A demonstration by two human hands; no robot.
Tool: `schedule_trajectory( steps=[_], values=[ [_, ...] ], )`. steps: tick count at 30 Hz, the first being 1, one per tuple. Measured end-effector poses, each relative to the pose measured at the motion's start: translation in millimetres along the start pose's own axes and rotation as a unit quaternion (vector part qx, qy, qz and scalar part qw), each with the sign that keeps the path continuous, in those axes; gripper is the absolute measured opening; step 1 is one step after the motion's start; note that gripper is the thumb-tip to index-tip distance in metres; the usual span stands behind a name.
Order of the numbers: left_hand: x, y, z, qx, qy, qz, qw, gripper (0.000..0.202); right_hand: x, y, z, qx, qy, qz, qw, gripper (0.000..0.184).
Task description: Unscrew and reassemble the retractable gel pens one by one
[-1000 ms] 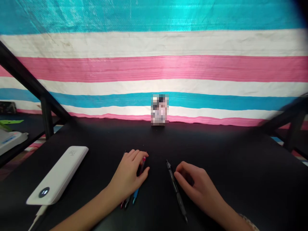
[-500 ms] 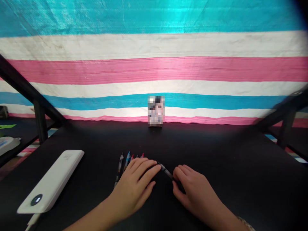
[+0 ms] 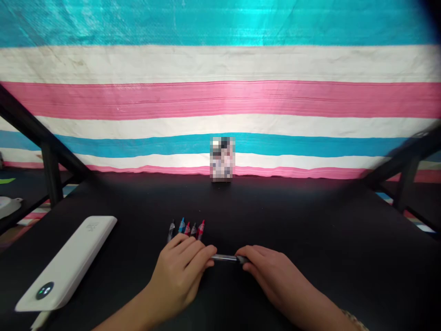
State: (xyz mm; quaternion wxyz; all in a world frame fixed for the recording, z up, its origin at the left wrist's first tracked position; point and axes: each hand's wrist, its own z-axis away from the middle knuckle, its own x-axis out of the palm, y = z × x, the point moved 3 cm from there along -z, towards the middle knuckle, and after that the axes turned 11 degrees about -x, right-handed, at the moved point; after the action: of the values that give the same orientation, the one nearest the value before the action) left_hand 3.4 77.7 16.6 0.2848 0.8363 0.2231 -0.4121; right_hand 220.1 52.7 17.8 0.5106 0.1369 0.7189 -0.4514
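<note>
A black pen lies crosswise between my two hands on the black table. My left hand pinches one end of it and my right hand pinches the other. Just beyond my left fingers, several pens with blue, red and grey tips lie side by side, their lower parts hidden under that hand.
A white power bank with a lit indicator lies at the left, a cable leaving its near end. A small blurred card stands at the table's back edge against a striped tarp. Dark frame bars flank both sides.
The black pen has turned from lying lengthwise beside my right hand to crosswise between both hands. My left hand slid back, uncovering the tips of the other pens.
</note>
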Motion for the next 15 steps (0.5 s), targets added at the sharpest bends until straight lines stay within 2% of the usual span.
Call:
schedule_trajectory(
  steps=[3,7,11,15],
  values=[
    [-3.1,-1.4,2.6,-0.017,0.009,0.008,1.000,0.024,1.9,4.2,0.6,0.013,-0.013,0.039,0.999,0.020],
    [-4.3,-1.3,3.8,-0.060,0.010,0.056,0.997,0.019,5.6,6.5,0.1,-0.024,0.051,0.097,0.994,0.027],
    [-1.4,-4.5,6.8,-0.122,-0.015,0.118,0.985,0.016,8.4,4.7,0.5,-0.058,0.107,0.151,0.981,0.032],
    [2.9,-9.2,10.2,-0.191,-0.045,0.161,0.967,0.021,8.1,0.1,0.4,-0.081,0.145,0.192,0.967,0.033]
  ],
)
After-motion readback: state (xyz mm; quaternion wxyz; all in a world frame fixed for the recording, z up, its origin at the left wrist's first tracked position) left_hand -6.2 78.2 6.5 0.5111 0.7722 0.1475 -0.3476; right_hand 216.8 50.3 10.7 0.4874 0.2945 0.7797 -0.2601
